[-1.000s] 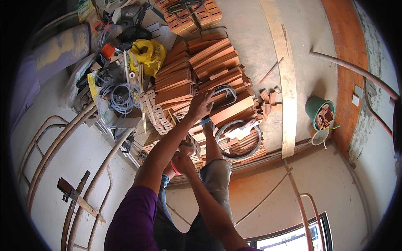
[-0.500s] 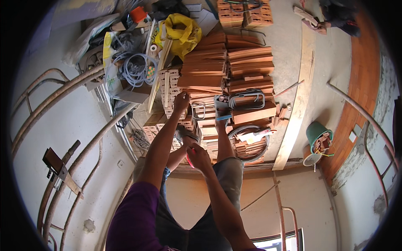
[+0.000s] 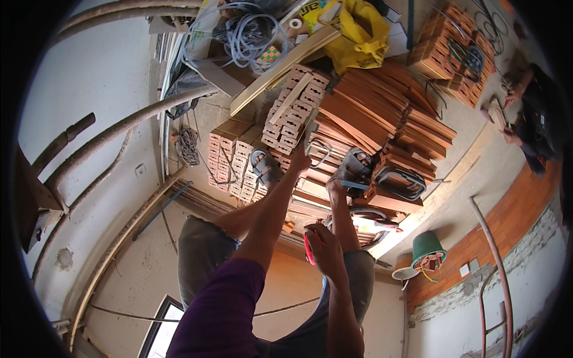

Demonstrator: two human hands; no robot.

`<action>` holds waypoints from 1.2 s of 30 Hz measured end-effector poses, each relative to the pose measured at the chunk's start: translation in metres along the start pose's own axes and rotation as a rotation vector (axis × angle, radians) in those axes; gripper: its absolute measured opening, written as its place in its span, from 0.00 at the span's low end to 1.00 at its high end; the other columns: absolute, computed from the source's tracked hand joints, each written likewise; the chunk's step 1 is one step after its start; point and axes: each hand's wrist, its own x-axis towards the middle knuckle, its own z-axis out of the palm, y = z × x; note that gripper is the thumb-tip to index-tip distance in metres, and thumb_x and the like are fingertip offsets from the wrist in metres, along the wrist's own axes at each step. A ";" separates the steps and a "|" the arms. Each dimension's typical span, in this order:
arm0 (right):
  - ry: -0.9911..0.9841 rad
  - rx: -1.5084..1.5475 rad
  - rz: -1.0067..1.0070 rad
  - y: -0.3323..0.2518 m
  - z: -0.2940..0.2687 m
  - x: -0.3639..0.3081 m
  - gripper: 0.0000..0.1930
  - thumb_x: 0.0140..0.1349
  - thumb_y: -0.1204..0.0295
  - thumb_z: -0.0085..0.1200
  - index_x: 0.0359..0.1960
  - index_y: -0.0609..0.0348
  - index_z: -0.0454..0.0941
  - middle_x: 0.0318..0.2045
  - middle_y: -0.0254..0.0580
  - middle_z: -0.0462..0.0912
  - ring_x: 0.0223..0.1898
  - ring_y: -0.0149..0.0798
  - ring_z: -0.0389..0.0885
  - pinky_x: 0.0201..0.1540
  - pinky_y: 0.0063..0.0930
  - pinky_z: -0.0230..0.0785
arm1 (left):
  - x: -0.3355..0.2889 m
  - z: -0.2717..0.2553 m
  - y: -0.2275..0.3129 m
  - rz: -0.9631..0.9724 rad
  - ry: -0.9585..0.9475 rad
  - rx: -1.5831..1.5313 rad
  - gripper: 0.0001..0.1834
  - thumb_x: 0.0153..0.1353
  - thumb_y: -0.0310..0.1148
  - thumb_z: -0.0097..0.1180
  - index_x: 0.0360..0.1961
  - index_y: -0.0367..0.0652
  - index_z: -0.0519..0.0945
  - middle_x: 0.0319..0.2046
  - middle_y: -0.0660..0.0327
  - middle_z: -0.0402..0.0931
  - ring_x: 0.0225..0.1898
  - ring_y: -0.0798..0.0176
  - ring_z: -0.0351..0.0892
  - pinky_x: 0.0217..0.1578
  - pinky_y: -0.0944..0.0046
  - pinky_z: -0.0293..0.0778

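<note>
My left hand [image 3: 300, 161] reaches far forward, its fingers closed round the near end of a thin, flat brown strip [image 3: 310, 126] seen nearly edge-on. Beside it lie stacked reddish clay slabs [image 3: 364, 113] and pale hollow bricks [image 3: 293, 110]. My right hand [image 3: 327, 250] is held nearer to me, between my knees, closed on a small red object [image 3: 308, 249]; most of that is hidden by the palm. My sandalled feet rest on the stacks, the left on hollow bricks and the right on slabs. Bent metal clamps [image 3: 401, 181] lie by the right foot.
A yellow bag [image 3: 355, 39], coiled clear hose [image 3: 253, 36] and wooden battens [image 3: 283, 70] lie beyond the bricks. Metal pipe railings [image 3: 128, 122] curve along the left. A green bucket [image 3: 428, 247] of broken pieces stands at right. Another person [image 3: 534, 113] works at far right.
The view has turned and shifted. My left hand now has the thin strip showing beyond its fingers. My right hand has moved away from my left shin, still closed on the red object.
</note>
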 end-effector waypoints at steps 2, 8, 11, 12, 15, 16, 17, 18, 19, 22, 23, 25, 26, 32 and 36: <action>-0.026 0.004 -0.057 -0.001 0.003 0.002 0.13 0.65 0.64 0.48 0.42 0.59 0.78 0.37 0.54 0.83 0.41 0.53 0.82 0.45 0.38 0.72 | -0.002 0.004 -0.018 0.040 0.084 -0.068 0.40 0.54 0.31 0.51 0.68 0.35 0.52 0.62 0.32 0.56 0.61 0.32 0.62 0.62 0.46 0.62; -0.049 -0.144 -0.009 0.000 0.007 0.000 0.12 0.64 0.65 0.48 0.42 0.59 0.78 0.36 0.54 0.82 0.40 0.56 0.82 0.43 0.40 0.72 | -0.045 0.041 0.027 0.157 0.033 -0.181 0.25 0.58 0.37 0.52 0.57 0.40 0.72 0.53 0.39 0.70 0.55 0.39 0.71 0.54 0.47 0.70; -0.074 -0.184 0.008 -0.014 0.005 -0.001 0.12 0.64 0.65 0.48 0.42 0.59 0.77 0.36 0.53 0.82 0.40 0.56 0.81 0.44 0.40 0.72 | -0.051 0.040 0.020 0.033 0.142 -0.195 0.20 0.61 0.38 0.50 0.51 0.41 0.77 0.50 0.43 0.74 0.52 0.41 0.74 0.52 0.48 0.71; -0.080 -0.196 0.012 -0.021 0.003 -0.002 0.12 0.64 0.65 0.48 0.42 0.59 0.77 0.36 0.53 0.82 0.40 0.56 0.81 0.44 0.40 0.72 | -0.050 0.040 0.018 -0.039 0.186 -0.201 0.19 0.61 0.39 0.49 0.50 0.41 0.78 0.49 0.44 0.75 0.51 0.41 0.75 0.52 0.48 0.72; -0.059 -0.220 0.019 -0.032 -0.004 -0.007 0.11 0.64 0.66 0.48 0.43 0.58 0.77 0.36 0.53 0.81 0.41 0.54 0.81 0.45 0.38 0.71 | -0.040 0.027 0.001 -0.256 0.248 -0.324 0.19 0.66 0.42 0.44 0.46 0.40 0.79 0.41 0.44 0.80 0.46 0.38 0.77 0.49 0.48 0.72; -0.055 -0.229 0.002 -0.039 -0.009 -0.009 0.11 0.64 0.67 0.49 0.43 0.59 0.77 0.37 0.53 0.81 0.41 0.53 0.81 0.46 0.38 0.71 | -0.033 0.021 -0.004 -0.283 0.211 -0.309 0.24 0.68 0.46 0.40 0.49 0.36 0.76 0.41 0.41 0.78 0.47 0.43 0.78 0.47 0.51 0.73; -0.065 -0.235 -0.020 -0.047 -0.014 -0.011 0.11 0.64 0.68 0.49 0.43 0.59 0.77 0.37 0.53 0.81 0.41 0.52 0.81 0.46 0.37 0.71 | -0.025 0.019 -0.011 -0.269 0.250 -0.420 0.25 0.69 0.47 0.40 0.51 0.36 0.75 0.40 0.43 0.78 0.46 0.46 0.78 0.46 0.52 0.72; -0.074 -0.240 -0.041 -0.054 -0.018 -0.012 0.11 0.64 0.68 0.49 0.43 0.59 0.77 0.37 0.52 0.81 0.41 0.51 0.81 0.46 0.37 0.71 | -0.017 0.018 -0.016 -0.254 0.289 -0.528 0.26 0.69 0.49 0.39 0.52 0.37 0.75 0.40 0.44 0.79 0.45 0.49 0.78 0.45 0.54 0.72; -0.045 -0.260 -0.062 -0.059 -0.021 -0.013 0.11 0.63 0.69 0.49 0.43 0.60 0.77 0.37 0.52 0.81 0.41 0.50 0.82 0.46 0.36 0.71 | -0.007 0.011 -0.017 -0.233 0.325 -0.635 0.27 0.70 0.50 0.38 0.53 0.37 0.74 0.39 0.46 0.79 0.43 0.52 0.78 0.44 0.55 0.71; 0.061 -0.296 -0.054 -0.073 -0.030 -0.021 0.10 0.63 0.72 0.49 0.42 0.63 0.77 0.34 0.51 0.81 0.39 0.49 0.81 0.45 0.36 0.71 | 0.012 -0.007 0.027 0.015 0.120 -0.648 0.30 0.72 0.49 0.36 0.63 0.35 0.66 0.50 0.42 0.75 0.48 0.45 0.75 0.53 0.52 0.67; 0.062 -0.328 -0.073 -0.077 -0.036 -0.027 0.11 0.62 0.71 0.50 0.44 0.62 0.76 0.35 0.51 0.81 0.39 0.50 0.81 0.45 0.37 0.71 | 0.020 -0.008 0.040 0.138 0.169 -0.592 0.28 0.72 0.45 0.36 0.61 0.34 0.67 0.48 0.39 0.76 0.47 0.41 0.76 0.53 0.48 0.67; 0.029 -0.393 -0.138 -0.081 -0.047 -0.037 0.13 0.62 0.71 0.52 0.47 0.62 0.74 0.36 0.52 0.80 0.39 0.50 0.81 0.45 0.37 0.71 | 0.056 0.009 0.022 0.182 0.318 -0.498 0.29 0.71 0.48 0.33 0.60 0.34 0.67 0.51 0.36 0.73 0.52 0.35 0.72 0.53 0.47 0.66; 0.055 -0.319 -0.130 -0.082 -0.050 -0.041 0.14 0.62 0.69 0.52 0.47 0.63 0.74 0.36 0.51 0.79 0.39 0.47 0.80 0.45 0.36 0.71 | 0.072 0.010 0.040 0.127 0.109 -0.542 0.31 0.71 0.51 0.32 0.63 0.36 0.66 0.57 0.34 0.67 0.59 0.33 0.65 0.58 0.48 0.63; 0.058 -0.139 -0.130 -0.100 -0.051 -0.049 0.16 0.67 0.64 0.51 0.47 0.64 0.77 0.26 0.38 0.75 0.21 0.31 0.70 0.25 0.26 0.62 | 0.178 0.038 -0.011 0.129 0.006 -0.155 0.31 0.64 0.33 0.43 0.70 0.50 0.58 0.72 0.52 0.47 0.73 0.46 0.44 0.69 0.54 0.47; -0.025 -0.226 -0.339 -0.126 -0.053 -0.022 0.14 0.67 0.68 0.48 0.46 0.66 0.77 0.27 0.44 0.76 0.23 0.34 0.72 0.26 0.27 0.63 | 0.205 0.051 -0.026 0.156 0.042 -0.271 0.35 0.62 0.31 0.48 0.71 0.53 0.56 0.73 0.55 0.46 0.73 0.52 0.41 0.69 0.54 0.46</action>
